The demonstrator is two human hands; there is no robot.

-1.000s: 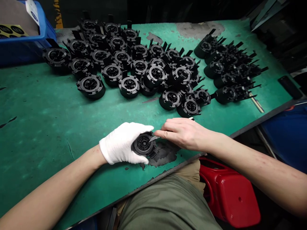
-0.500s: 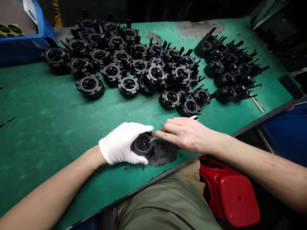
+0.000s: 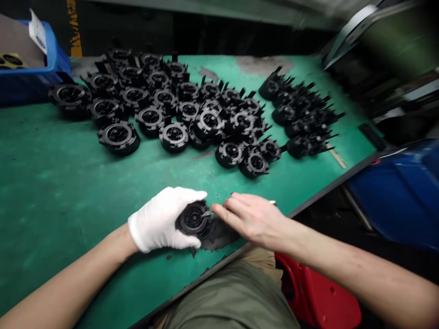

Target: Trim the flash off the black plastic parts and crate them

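Observation:
My left hand (image 3: 161, 219), in a white glove, is closed around a round black plastic part (image 3: 192, 219) held just above the green table (image 3: 55, 183) near its front edge. My bare right hand (image 3: 252, 218) pinches a small metal blade (image 3: 206, 213), whose tip rests against the part's right rim. The blade's far end pokes out behind my right hand. Dark scraps lie on the worn patch of table under the part.
Several identical black round parts (image 3: 171, 109) are spread across the table's far middle, and a second cluster (image 3: 302, 114) lies at the far right. A blue bin (image 3: 30, 73) stands at the far left. A red stool (image 3: 318, 301) and a blue crate (image 3: 401, 196) sit off the table's right edge.
The camera has tilted up and shifted, so everything sits lower and further left in view. Both hands keep the same hold on the part and the blade.

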